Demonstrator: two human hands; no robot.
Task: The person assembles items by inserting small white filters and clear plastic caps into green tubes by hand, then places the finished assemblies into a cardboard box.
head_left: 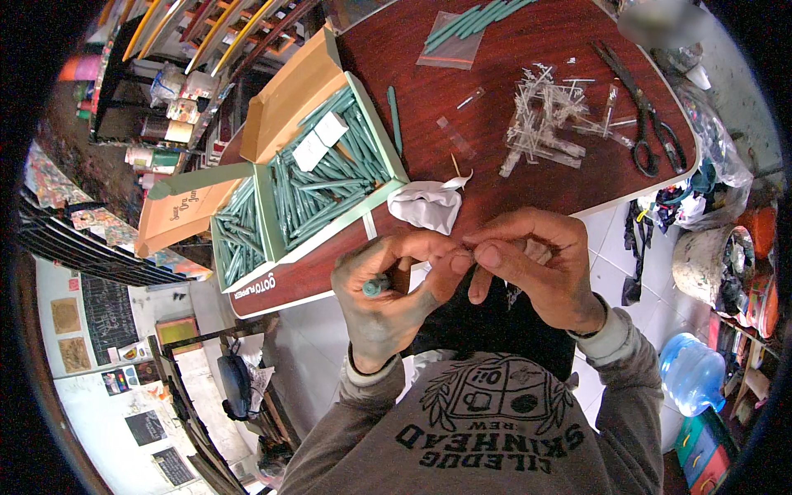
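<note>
My left hand [396, 285] is closed around a teal-green pen [376, 286], whose rounded end sticks out beside the palm. Its thumb and index finger meet the fingertips of my right hand [536, 264] just off the table's near edge. The right fingers are pinched together; whatever lies between them is too small and covered to make out. Just beyond the hands lies a crumpled white cloth [425, 206], with a thin pointed wooden stick [454, 163] by it. An open green box [388, 157] full of similar teal-green pens stands to the left.
On the dark red table [388, 49] are a loose pen [394, 120], a heap of clear plastic strips [540, 120], black scissors [643, 120] and a clear bag [450, 51] with several pens. A small white box [320, 142] rests on the boxed pens. A blue water jug [691, 375] stands right.
</note>
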